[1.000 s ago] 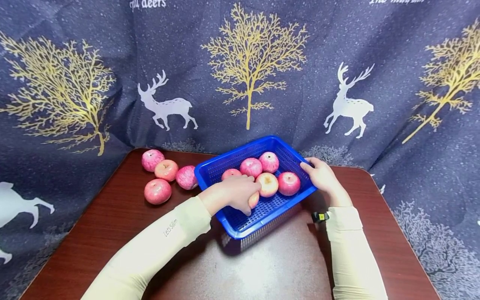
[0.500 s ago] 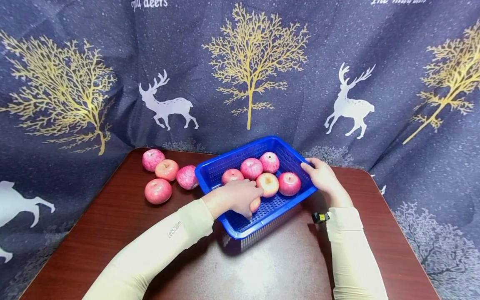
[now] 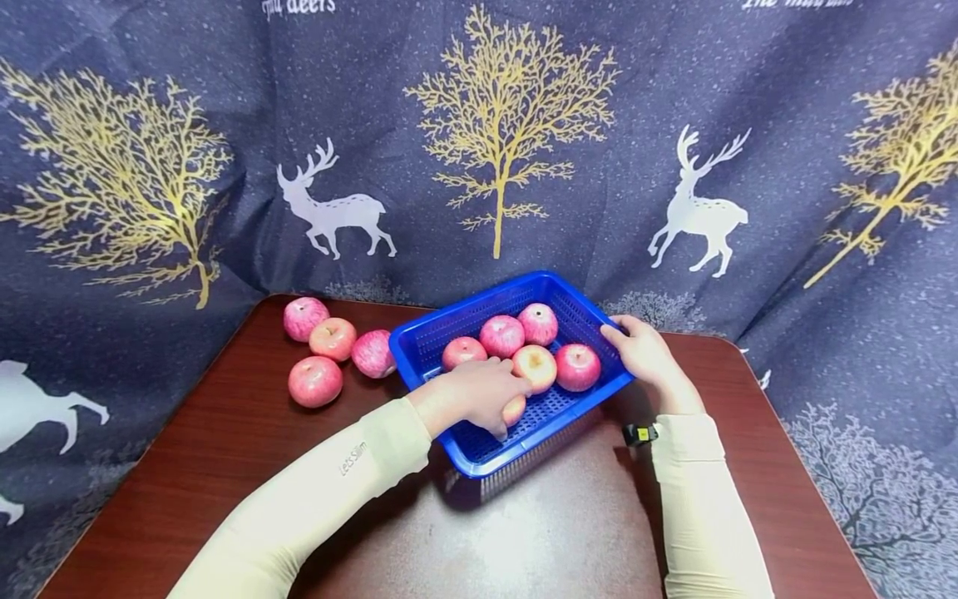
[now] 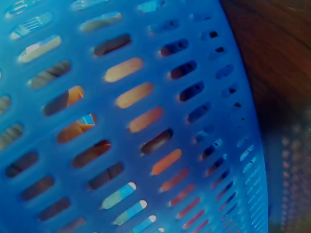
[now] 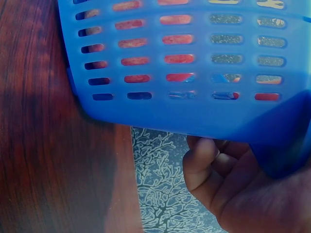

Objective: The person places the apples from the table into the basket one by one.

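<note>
Inside the basket (image 3: 555, 423), an apple (image 3: 514, 410) lies within the left grip (image 3: 482, 393).

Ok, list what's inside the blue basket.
Six apples show in the blue basket; the left hand grips the nearest apple. Whatever lies beneath that hand and the apples is covered.

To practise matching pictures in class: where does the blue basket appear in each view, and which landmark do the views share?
Head: the blue basket sits just below the centre, at a slant.
Left wrist: its slotted plastic fills most of the picture, from the left edge to well past the middle.
Right wrist: across the top, from left of centre to the right edge.
Shared landmark: the brown table.
</note>
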